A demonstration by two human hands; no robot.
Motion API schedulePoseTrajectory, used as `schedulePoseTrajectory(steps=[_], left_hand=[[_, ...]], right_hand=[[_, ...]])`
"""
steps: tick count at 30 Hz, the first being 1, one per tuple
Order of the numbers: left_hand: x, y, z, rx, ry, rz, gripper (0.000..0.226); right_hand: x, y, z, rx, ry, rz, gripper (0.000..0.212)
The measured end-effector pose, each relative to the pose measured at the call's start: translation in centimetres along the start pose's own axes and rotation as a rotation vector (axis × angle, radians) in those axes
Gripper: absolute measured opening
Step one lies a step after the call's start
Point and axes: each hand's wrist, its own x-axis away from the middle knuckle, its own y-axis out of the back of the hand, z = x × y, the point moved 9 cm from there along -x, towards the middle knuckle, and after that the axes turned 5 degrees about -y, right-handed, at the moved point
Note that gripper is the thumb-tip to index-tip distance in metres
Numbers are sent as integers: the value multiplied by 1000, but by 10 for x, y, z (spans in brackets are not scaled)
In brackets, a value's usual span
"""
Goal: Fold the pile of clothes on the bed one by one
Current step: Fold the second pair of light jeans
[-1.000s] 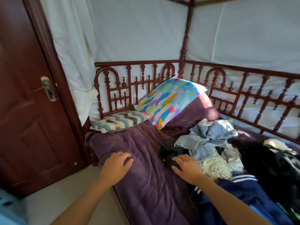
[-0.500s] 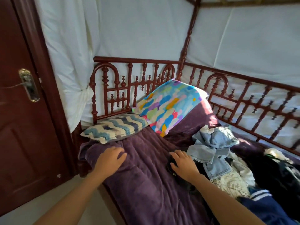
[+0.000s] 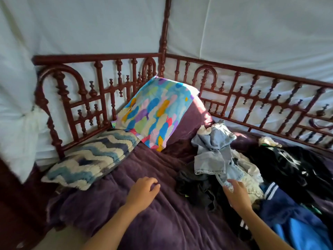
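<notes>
A heap of clothes lies on the right side of the bed: a light blue denim garment (image 3: 213,152) on top, a black garment (image 3: 194,184) at its left, a cream lace piece (image 3: 252,184), a navy garment with white stripes (image 3: 281,202) and dark clothes (image 3: 288,165) behind. My right hand (image 3: 236,193) reaches over the heap with its fingertips at the lower hem of the denim garment; a grip cannot be made out. My left hand (image 3: 142,192) hovers or rests on the purple blanket (image 3: 153,222) with loosely curled fingers, holding nothing.
A zigzag blue and cream pillow (image 3: 90,159) and a multicoloured pillow (image 3: 156,112) lie at the bed's head. A dark red carved wooden rail (image 3: 108,83) runs round the head and far side. White curtains (image 3: 90,24) hang behind.
The view has swung right, so the door has left the frame. My right hand has moved from the black garment onto the hem of the denim garment. My left hand has shifted right across the blanket.
</notes>
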Motion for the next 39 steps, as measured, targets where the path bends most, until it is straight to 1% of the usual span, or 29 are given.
schedulePoseTrajectory(steps=[4,8,10,12,17,21,23,25,27,29,30,32,35,37,39], left_hand=[[-43,4,13,23,-50,19,34],[-92,20,47,-3,-5,24,31],[-111,16,65,-20,37,34,30],[-121,3,84,-20,98,70,30],[-120,-28,113,-48,152,212,29],[-137,-32,131,-71,178,251,30],[-143,-33,136,-77,155,263,28],[-146,-33,145,-80,149,278,27],[-150,-33,155,-74,153,298,25],[-160,-34,162,-64,134,318,23],[-166,-35,162,-55,116,333,23],[-179,-41,156,-23,69,371,22],[-192,-55,130,44,-29,435,21],[-199,-66,108,71,-114,477,22],[-203,-74,83,106,-200,504,22]], right_hand=[[-46,-15,-23,-41,-148,-16,42],[-89,-43,-26,-154,-305,-22,47],[-111,-57,-29,-188,-367,7,51],[-134,-67,-37,-191,-438,16,59],[-171,-74,-65,-266,-621,14,90],[-196,-86,-82,-304,-669,18,97],[-207,-93,-77,-283,-662,33,94],[-211,-99,-68,-173,-683,59,86],[-209,-95,-67,-78,-709,24,66],[-206,-84,-63,-78,-663,-35,36],[-201,-77,-58,-96,-645,-64,26],[-189,-63,-42,-69,-607,-111,20],[-164,-43,10,38,-459,-196,17],[-141,-25,41,-10,-404,-285,5],[-114,9,65,-81,-369,-418,11]])
